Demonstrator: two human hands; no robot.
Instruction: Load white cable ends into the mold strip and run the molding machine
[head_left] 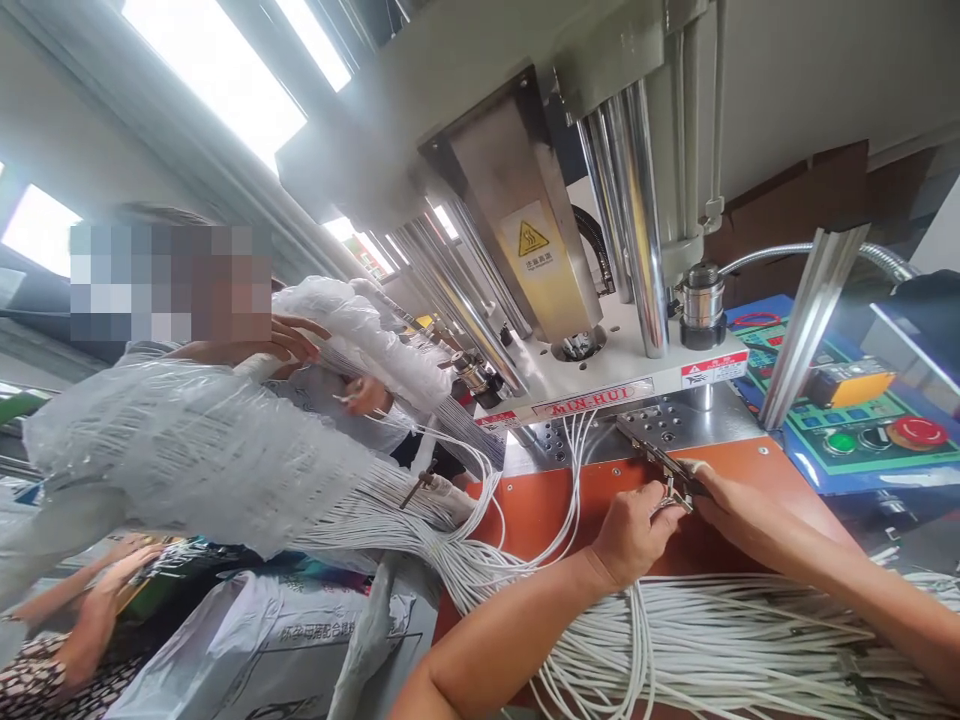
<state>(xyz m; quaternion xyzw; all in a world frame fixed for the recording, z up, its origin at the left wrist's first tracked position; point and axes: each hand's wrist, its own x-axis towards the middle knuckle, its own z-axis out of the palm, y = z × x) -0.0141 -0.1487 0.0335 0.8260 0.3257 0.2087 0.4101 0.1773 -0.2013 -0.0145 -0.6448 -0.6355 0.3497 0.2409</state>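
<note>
At the far left, a co-worker's hand [97, 600] hangs above a printed white plastic bag [262, 640], while a bundle of white wires wrapped in clear film [187, 450] spans the view, with another person's hand [292, 340] resting on its film-covered upper part. That bundle's weight is one risk: if it sagged or swung, it could drag on the loose white wires [480, 560] trailing over the orange tabletop [540, 510] and tug the work out of line. Further right, a slotted metal strip [664, 470] sits over the tabletop's far edge, just in front of a perforated steel plate [570, 440]. The left hand [634, 535] pinches the strip in a closed grip, and the right hand [739, 510] presses its fingertips against the far end, though the exact contact is partly hidden. Both hands work close beneath the press head [510, 220], whose yellow heat-warning label [531, 250] suggests a burn or crush risk if fingers strayed under it. At the far right, a control panel [847, 420] carries a red emergency-stop button [916, 432], which a careless reach could knock.
</note>
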